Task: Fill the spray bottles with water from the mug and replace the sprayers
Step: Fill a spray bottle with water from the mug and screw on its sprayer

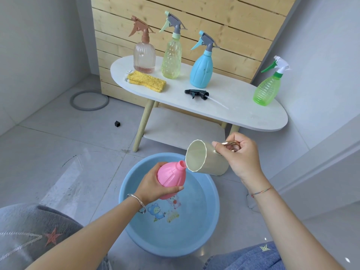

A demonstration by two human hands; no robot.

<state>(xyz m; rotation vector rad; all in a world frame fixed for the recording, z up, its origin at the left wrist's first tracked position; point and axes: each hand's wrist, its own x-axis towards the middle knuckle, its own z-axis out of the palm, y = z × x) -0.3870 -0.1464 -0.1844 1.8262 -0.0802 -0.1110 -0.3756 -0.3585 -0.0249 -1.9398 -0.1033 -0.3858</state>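
My left hand [153,187] grips a pink spray bottle [171,175] with no sprayer, tilted over the blue basin [213,215]. In my right hand [240,155] is a cream mug [206,159], held by its gold handle and tipped so its rim touches the bottle's open neck. A black sprayer [196,93] with its tube lies loose on the white table [253,114]. Standing on that table with sprayers on are a clear pink bottle [144,53], a yellow-green bottle [171,59], a blue bottle [201,70] and a green bottle [266,89].
A folded yellow cloth [147,81] lies on the table's left end. On the grey floor are a grey ring [89,100] and a small black cube [117,123]. A wooden slat wall stands behind the table. My knees frame the basin at the bottom.
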